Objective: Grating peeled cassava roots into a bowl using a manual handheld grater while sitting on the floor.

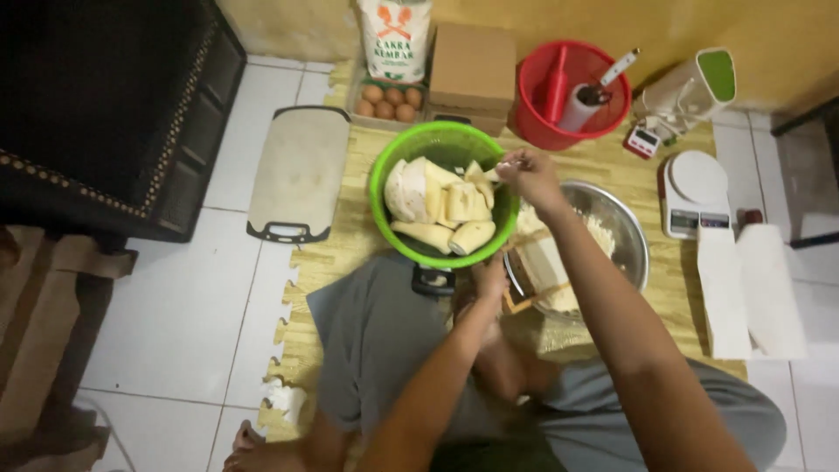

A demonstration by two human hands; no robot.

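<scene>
- A person sits on a wood-patterned foam mat (350, 245) laid over white floor tiles, working above a green colander (384, 166) heaped with pale peeled root pieces (437, 210).
- The right hand (524, 175) hovers at the colander's far right rim, fingers pinched shut on a small pale piece (489, 175); how much of it lies inside the grip cannot be made out.
- The left hand (489, 280) is lower, pressed to the near edge of a flat grater (542, 262) propped slantwise in a steel bowl (629, 232). Its fingers curl down, but whether they clasp the frame or only steady it is not clear.
- The heap lies to the left of and just below the right hand, almost touching it. The longest pieces lie crosswise near the front of the colander, long axis running left to right; the right hand is the nearer of the two.
- The bowl, holding pale grated shreds, sits touching the colander on its right.
- A tray of brown eggs (389, 100), a flour sack (395, 39) and a cardboard box (472, 70) stand along the wall; a red bucket (533, 122) of utensils sits beside them.
- A white kitchen scale (695, 188) rests at far right, a pale cutting board (297, 170) at left on the tiles.
</scene>
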